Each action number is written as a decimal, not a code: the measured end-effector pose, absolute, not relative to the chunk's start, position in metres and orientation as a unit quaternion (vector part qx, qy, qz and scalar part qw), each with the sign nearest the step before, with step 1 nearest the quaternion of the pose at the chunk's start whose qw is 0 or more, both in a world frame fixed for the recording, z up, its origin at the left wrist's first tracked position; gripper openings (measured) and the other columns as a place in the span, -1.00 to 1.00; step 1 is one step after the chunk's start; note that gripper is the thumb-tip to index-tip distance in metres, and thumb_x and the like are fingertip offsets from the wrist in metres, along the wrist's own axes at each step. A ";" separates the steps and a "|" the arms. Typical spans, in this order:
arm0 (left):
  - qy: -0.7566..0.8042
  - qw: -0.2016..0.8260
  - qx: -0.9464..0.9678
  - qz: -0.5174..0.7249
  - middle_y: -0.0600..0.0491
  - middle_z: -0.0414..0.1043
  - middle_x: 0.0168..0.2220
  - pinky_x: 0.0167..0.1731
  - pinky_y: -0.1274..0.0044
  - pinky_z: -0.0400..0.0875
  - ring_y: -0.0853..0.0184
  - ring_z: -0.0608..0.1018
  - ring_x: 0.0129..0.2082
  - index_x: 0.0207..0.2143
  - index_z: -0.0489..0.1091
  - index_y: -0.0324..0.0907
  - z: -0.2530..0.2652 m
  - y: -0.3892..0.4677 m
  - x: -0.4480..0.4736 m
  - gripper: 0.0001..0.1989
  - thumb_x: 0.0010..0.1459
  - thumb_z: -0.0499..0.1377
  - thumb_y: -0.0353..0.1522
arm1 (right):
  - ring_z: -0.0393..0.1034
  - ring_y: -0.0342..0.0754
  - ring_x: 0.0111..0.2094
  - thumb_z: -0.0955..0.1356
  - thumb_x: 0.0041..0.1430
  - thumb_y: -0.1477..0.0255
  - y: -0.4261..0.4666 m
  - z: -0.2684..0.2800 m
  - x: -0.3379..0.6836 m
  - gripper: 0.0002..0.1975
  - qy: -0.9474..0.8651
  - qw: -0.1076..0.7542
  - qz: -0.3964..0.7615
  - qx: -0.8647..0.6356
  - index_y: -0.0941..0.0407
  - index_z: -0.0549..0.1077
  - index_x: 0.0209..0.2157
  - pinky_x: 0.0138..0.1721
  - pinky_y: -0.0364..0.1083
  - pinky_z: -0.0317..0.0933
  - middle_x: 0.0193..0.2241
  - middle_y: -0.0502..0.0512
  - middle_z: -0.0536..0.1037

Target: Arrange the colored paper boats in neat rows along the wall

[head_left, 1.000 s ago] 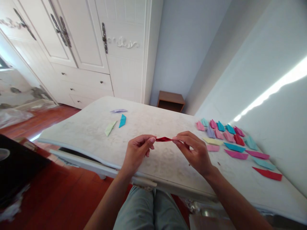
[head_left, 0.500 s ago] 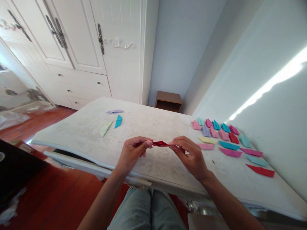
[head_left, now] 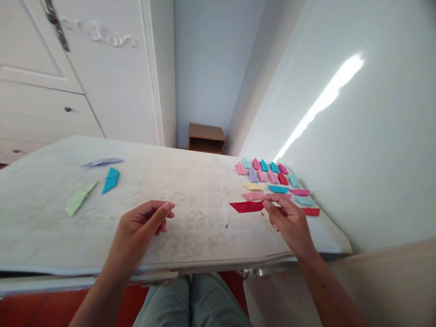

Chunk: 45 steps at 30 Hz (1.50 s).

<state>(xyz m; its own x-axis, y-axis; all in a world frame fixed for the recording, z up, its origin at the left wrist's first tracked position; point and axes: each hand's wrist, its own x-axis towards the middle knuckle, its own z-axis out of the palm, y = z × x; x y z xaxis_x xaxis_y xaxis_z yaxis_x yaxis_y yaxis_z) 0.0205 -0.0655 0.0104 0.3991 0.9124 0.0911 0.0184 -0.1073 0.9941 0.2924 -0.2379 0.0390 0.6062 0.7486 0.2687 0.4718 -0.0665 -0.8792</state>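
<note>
Pinched by its right end, a red folded paper boat [head_left: 245, 207] is between the thumb and fingers of my right hand [head_left: 289, 219]. It is at the near side of the rows of folded papers, by a pink one [head_left: 252, 195] and a yellow one [head_left: 255, 186]. My left hand [head_left: 145, 229] hovers over the left-middle of the white table [head_left: 190, 231], thumb pressed against curled fingers, with nothing visible in it. Beyond it on the left lie a light green folded paper [head_left: 81, 198], a blue one [head_left: 111, 180] and a lilac one [head_left: 102, 162].
Upright folded papers, such as a red one [head_left: 283, 178], stand in rows at the table's right back, beside the white wall [head_left: 357, 172]. A white wardrobe [head_left: 119, 91] stands behind on the left. A small brown cabinet [head_left: 206, 131] is beyond the table.
My left hand has let go of the red paper boat. My right hand has carried it rightward to the folded papers. The camera view has turned right.
</note>
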 end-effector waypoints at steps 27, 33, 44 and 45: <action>0.463 0.469 0.669 0.345 0.06 0.48 -0.45 -0.48 0.61 0.30 0.39 0.39 -0.51 -0.31 0.52 -0.21 0.011 -0.066 0.024 -0.52 -0.03 0.27 0.03 | 0.42 0.09 -0.04 0.23 0.31 0.23 -0.316 0.005 0.380 -0.62 -0.516 0.225 -0.131 -0.816 0.11 0.53 -0.03 -0.16 0.03 0.38 0.00 0.20 0.49; 0.471 0.447 0.684 0.332 0.06 0.48 -0.45 -0.45 0.59 0.31 0.37 0.41 -0.49 -0.31 0.52 -0.19 0.012 -0.067 0.023 -0.53 -0.01 0.24 0.04 | 0.39 0.13 0.07 0.23 0.32 0.26 -0.311 -0.002 0.372 -0.62 -0.520 0.174 -0.126 -0.827 0.08 0.49 0.05 0.01 0.14 0.36 0.06 0.14 0.48; 0.476 0.446 0.680 0.334 0.07 0.45 -0.50 -0.47 0.61 0.29 0.39 0.40 -0.51 -0.34 0.52 -0.20 0.010 -0.066 0.024 -0.50 -0.03 0.24 0.07 | 0.41 0.13 0.04 0.23 0.31 0.29 -0.305 -0.005 0.370 -0.63 -0.504 0.200 -0.156 -0.826 0.09 0.52 0.02 0.01 0.13 0.36 0.05 0.17 0.49; 0.476 0.448 0.679 0.334 0.07 0.46 -0.49 -0.47 0.61 0.29 0.39 0.40 -0.51 -0.34 0.52 -0.20 0.010 -0.066 0.023 -0.51 -0.03 0.25 0.06 | 0.41 0.14 0.04 0.22 0.32 0.29 -0.304 -0.004 0.369 -0.63 -0.506 0.212 -0.157 -0.821 0.11 0.52 0.00 0.01 0.13 0.35 0.05 0.18 0.49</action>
